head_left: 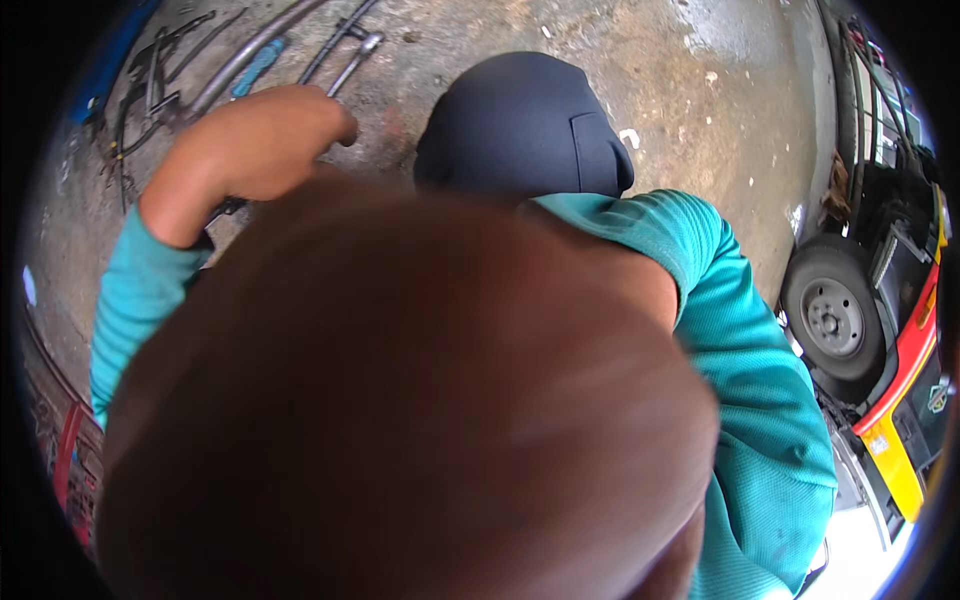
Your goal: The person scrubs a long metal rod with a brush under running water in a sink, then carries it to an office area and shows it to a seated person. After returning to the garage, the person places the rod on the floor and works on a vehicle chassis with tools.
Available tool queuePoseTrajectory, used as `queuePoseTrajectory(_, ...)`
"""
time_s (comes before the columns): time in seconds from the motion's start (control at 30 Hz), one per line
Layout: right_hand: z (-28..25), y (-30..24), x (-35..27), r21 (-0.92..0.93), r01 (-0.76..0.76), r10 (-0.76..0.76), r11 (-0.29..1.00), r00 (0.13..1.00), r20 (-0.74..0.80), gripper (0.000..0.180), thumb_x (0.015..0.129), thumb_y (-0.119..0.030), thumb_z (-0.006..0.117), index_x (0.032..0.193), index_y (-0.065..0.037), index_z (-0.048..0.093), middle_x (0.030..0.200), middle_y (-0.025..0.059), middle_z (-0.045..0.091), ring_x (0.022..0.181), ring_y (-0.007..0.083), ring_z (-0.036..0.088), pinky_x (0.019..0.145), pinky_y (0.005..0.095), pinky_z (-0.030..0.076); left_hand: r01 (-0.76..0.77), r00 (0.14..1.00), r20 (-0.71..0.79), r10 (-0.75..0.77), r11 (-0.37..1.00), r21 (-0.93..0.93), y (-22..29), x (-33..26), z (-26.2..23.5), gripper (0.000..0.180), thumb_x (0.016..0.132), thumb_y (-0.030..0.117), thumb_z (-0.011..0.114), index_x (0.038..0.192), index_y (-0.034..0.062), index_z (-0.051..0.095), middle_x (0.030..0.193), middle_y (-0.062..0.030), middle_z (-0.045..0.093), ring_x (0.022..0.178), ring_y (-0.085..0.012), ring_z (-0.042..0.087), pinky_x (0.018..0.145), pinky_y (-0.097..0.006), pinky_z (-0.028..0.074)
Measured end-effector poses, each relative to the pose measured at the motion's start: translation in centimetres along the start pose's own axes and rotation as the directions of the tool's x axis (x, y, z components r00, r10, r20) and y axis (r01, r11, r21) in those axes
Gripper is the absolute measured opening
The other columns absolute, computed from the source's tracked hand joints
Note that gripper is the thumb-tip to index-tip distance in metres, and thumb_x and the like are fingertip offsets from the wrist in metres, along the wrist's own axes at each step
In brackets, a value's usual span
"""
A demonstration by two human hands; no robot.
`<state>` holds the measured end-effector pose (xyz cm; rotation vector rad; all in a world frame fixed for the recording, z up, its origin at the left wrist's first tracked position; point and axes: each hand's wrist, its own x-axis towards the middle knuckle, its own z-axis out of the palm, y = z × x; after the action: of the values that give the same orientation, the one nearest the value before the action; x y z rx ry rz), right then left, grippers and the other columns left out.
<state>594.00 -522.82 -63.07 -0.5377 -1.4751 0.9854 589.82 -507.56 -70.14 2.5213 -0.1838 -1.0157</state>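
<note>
A large blurred shape, my right hand (420,400), fills the middle of the view very close up. Its wrist comes out of a teal sleeve (750,380) on the right, and its fingers are too smeared to read. Farther off at the upper left, my left hand (255,140) shows its back, with the visible fingers curled downward. Whatever it may hold is hidden under the hand. Just beyond it lie a blue-handled object (260,67) and a thin metal rod (352,67). A knee in dark trousers (520,125) sticks out past my right hand.
Dark metal bars and bent tubes (225,85) lie on the stained concrete floor (700,110) at the upper left. On the right stands a vehicle with a wheel (832,318) and red and yellow bodywork (905,360). A red-edged object (68,455) is at the lower left.
</note>
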Motion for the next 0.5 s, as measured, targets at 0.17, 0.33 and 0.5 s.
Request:
queuePoseTrajectory(0.17, 0.3, 1.0, -0.4, 0.088, -0.031, 0.038, 0.996, 0.997, -0.072, 0.028, 0.096, -0.027, 0.061, 0.087, 0.000, 0.061, 0.095, 0.0176, 0.058, 0.081, 0.0302, 0.061, 0.068, 0.0397, 0.050, -0.083, 0.987, -0.143, 0.072, 0.994, -0.067, -1.0, 0.2, 1.4, 0.044, 0.080, 0.023, 0.079, 0.116, 0.0001, 0.068, 0.105, -0.0166, 0.070, 0.106, -0.0365, 0.062, 0.092, -0.045, 0.049)
queuePoseTrajectory(0.33, 1.5, 0.8, -0.9, 0.165, -0.023, 0.042, 0.986, 0.993, -0.114, 0.031, 0.096, -0.030, 0.061, 0.086, -0.001, 0.060, 0.096, 0.0179, 0.058, 0.082, 0.0306, 0.061, 0.070, 0.0397, 0.049, -0.042, 0.986, -0.165, 0.022, 0.992, -0.118, -0.5, 0.3, 1.7, 0.049, 0.078, 0.020, 0.081, 0.121, 0.0023, 0.067, 0.110, -0.0149, 0.070, 0.108, -0.0355, 0.062, 0.095, -0.043, 0.048)
queuePoseTrajectory(0.5, 1.4, 0.7, 0.0, 0.241, 0.005, 0.025, 0.970, 0.993, -0.119, 0.035, 0.096, -0.033, 0.061, 0.085, -0.001, 0.059, 0.097, 0.0183, 0.059, 0.084, 0.0311, 0.061, 0.073, 0.0397, 0.048, 0.009, 0.993, -0.116, -0.021, 0.995, -0.104, -0.4, 0.3, 1.6, 0.052, 0.079, 0.021, 0.081, 0.124, 0.0003, 0.066, 0.111, -0.0168, 0.070, 0.111, -0.0362, 0.061, 0.096, -0.044, 0.048)
